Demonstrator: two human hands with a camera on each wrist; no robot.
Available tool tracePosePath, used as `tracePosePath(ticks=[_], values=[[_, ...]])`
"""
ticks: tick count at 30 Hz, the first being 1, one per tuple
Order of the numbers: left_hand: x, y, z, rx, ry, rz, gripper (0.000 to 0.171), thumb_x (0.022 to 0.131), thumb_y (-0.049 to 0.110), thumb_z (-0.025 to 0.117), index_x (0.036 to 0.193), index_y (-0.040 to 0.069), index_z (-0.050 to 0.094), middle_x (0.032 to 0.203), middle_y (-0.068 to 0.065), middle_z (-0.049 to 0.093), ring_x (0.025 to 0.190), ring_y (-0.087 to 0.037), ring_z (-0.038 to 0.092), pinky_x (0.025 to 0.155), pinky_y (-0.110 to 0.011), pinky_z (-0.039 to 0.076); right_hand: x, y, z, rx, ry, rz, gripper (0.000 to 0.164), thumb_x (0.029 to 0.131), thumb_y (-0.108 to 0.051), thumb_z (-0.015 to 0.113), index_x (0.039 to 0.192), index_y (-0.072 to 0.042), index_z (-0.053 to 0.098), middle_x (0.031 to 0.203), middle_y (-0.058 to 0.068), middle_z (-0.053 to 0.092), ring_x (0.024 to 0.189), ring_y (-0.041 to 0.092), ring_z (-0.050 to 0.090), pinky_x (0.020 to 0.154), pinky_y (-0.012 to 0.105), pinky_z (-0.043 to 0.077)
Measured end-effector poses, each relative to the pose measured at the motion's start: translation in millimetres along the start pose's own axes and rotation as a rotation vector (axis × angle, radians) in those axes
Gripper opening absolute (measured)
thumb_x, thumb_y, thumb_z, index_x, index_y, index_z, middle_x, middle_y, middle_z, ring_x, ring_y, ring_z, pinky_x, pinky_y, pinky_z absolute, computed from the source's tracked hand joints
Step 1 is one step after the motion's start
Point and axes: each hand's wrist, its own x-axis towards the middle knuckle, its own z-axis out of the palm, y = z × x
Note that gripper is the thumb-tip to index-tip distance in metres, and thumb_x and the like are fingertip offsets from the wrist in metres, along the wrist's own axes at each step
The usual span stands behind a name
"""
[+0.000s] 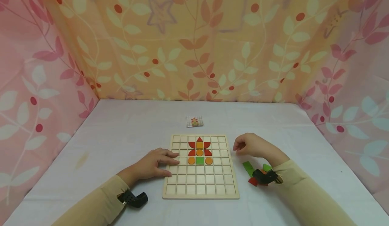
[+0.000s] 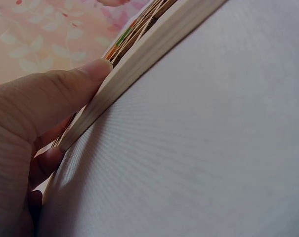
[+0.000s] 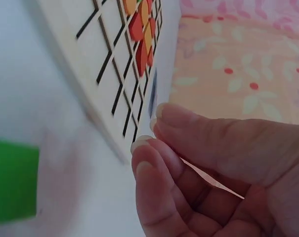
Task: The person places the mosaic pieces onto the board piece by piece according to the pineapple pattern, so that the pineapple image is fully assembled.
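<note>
My left hand [image 1: 153,164] rests on the left edge of a wooden grid board [image 1: 186,189], fingers extended over the rim. In the left wrist view the thumb [image 2: 72,81] touches the board's side. On the grid sit a red triangle [image 1: 199,139], a yellow square [image 1: 199,145], red quarter-round pieces [image 1: 207,145], several orange discs [image 1: 191,160] and a green square [image 1: 200,160]. Beside the board's upper right edge, my right hand [image 1: 252,145] hovers with loosely curled fingers. Thumb and fingertips are close together, and nothing shows between them in the right wrist view.
Right of the board lie loose pieces: a green rectangle [image 1: 248,167], a red piece [image 1: 253,181] and others partly hidden by the right wrist camera [image 1: 265,176]. A small picture card [image 1: 194,121] lies behind the board on the white cloth. Patterned curtains [image 1: 194,43] surround the table.
</note>
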Motion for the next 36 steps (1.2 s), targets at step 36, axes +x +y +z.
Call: tracePosePath(ticks=[36], values=[[0.1, 2.1, -0.9, -0.008, 0.011, 0.005, 0.045, 0.073, 0.046, 0.071, 0.115, 0.031, 0.064, 0.130, 0.011, 0.051, 0.119, -0.012, 0.042, 0.094, -0.046, 0.032, -27.4, 36.3, 13.2, 0.090, -0.106, 0.033, 0.019, 0.072, 0.002, 0.069, 0.076, -0.009, 0.055, 0.068, 0.001, 0.050, 0.066, 0.018, 0.048, 0.058, 0.031, 0.040]])
